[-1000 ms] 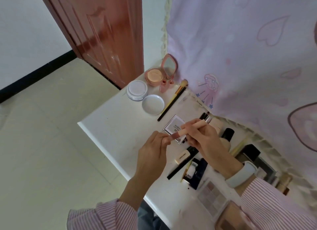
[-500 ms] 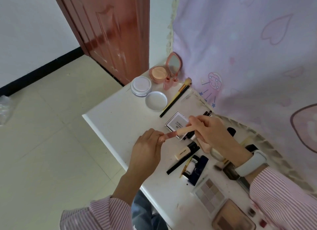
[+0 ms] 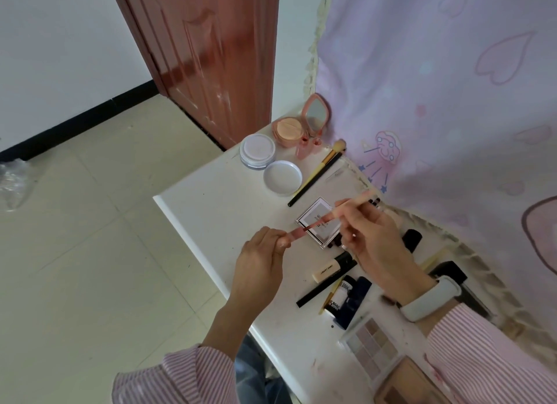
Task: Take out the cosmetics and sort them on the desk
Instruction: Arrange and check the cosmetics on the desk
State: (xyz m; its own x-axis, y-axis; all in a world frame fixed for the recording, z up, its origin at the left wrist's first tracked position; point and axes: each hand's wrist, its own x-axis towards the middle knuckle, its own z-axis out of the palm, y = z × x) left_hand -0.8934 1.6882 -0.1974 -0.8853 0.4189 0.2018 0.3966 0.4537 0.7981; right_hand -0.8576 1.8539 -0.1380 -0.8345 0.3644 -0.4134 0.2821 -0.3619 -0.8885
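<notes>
Over the white desk (image 3: 217, 204) my left hand (image 3: 262, 262) pinches a small pink lip-gloss tube (image 3: 297, 233). My right hand (image 3: 373, 241) grips its long peach cap with the wand (image 3: 346, 207), whose tip stands just at the tube's mouth. Under them lies a square silver-edged compact (image 3: 324, 227). Nearer me lie a cream and black tube (image 3: 331, 266), a black pencil (image 3: 319, 290), a dark blue item (image 3: 351, 301) and two eyeshadow palettes (image 3: 372, 348).
At the far end stand a white jar (image 3: 257, 150), its lid (image 3: 282, 177), an open pink cushion compact with mirror (image 3: 297, 126) and a long brush (image 3: 319, 171). A lilac curtain (image 3: 437, 87) hangs along the right side. The desk's left edge drops to tiled floor beside a brown door (image 3: 205, 48).
The wand has come out of the tube: cap and tube were joined a second ago, and now my right hand holds the cap apart from the tube. The view has shifted a little.
</notes>
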